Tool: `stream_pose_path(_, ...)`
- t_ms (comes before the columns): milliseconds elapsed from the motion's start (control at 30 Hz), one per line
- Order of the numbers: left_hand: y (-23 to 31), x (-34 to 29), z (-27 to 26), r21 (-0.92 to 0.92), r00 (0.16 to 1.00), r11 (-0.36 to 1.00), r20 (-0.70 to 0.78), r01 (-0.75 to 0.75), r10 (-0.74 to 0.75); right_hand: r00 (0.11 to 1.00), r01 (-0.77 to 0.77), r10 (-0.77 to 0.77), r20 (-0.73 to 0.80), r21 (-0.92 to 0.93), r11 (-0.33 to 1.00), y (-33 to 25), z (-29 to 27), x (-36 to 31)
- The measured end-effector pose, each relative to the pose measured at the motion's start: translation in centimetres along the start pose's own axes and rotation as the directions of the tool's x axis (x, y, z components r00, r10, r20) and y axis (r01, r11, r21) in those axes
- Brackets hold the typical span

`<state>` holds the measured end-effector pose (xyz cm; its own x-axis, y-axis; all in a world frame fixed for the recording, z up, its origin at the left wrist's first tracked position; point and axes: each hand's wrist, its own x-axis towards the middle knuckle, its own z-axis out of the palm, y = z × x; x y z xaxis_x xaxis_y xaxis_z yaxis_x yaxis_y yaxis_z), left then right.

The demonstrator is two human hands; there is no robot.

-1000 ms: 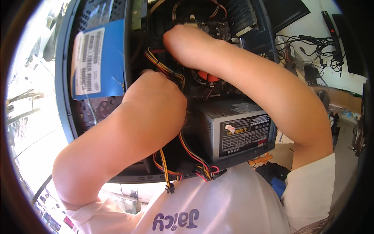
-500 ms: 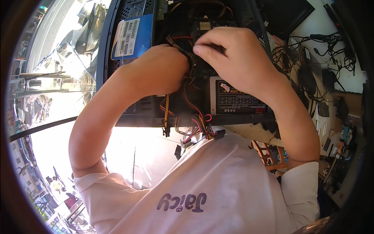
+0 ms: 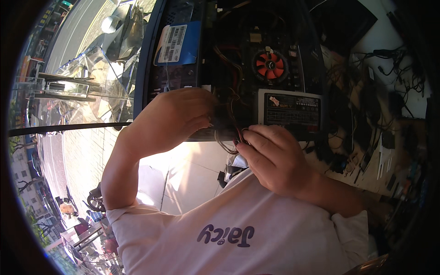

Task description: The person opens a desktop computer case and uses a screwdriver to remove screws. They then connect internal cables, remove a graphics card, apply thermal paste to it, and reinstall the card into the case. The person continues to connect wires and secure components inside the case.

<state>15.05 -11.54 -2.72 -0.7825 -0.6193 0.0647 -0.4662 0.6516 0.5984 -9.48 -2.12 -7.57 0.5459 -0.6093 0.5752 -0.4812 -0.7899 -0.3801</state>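
Note:
An opened computer case [image 3: 149, 87] lies in front of me with its inside showing. Near its close edge my right hand [image 3: 277, 158] pinches a bundle of thin power cables [image 3: 224, 144] between thumb and fingers. My left hand [image 3: 176, 114] hovers over the lower left of the case, close to the same cables; motion blurs its fingertips, so its grip is unclear. A power supply [image 3: 288, 110] with a dark label sits just beyond my right hand. Past it is a red cooling fan [image 3: 270, 66] with a black rim.
A blue and white label [image 3: 176, 43] is stuck on the drive bay at the left. Tangled black cables [image 3: 394, 68] lie on the bench at the right, beside a dark flat panel [image 3: 343, 23]. Clear plastic sheeting [image 3: 87, 78] stands left of the case.
Both hands have drawn back toward me from deep inside the case. My right hand has come down onto the power cables, and the red fan is uncovered.

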Motion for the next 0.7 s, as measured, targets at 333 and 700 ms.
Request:
stream_pose_path(333, -1.1, 6.6, -1.9, -0.564, 0.836, 0.824, -0.431, 0.042, -0.338, 0.993, -0.114, 0.114, 0.007, 0.096, 0.989, 0.4, -3.1, 2.1)
stream_pose_path(700, 0.0, 9.6, -1.8, -0.465, 0.889, 0.873, -0.325, 0.148, -0.324, 0.794, -0.6, 0.512, 0.329, 0.566, 0.566, 9.8, -0.6, 10.2)
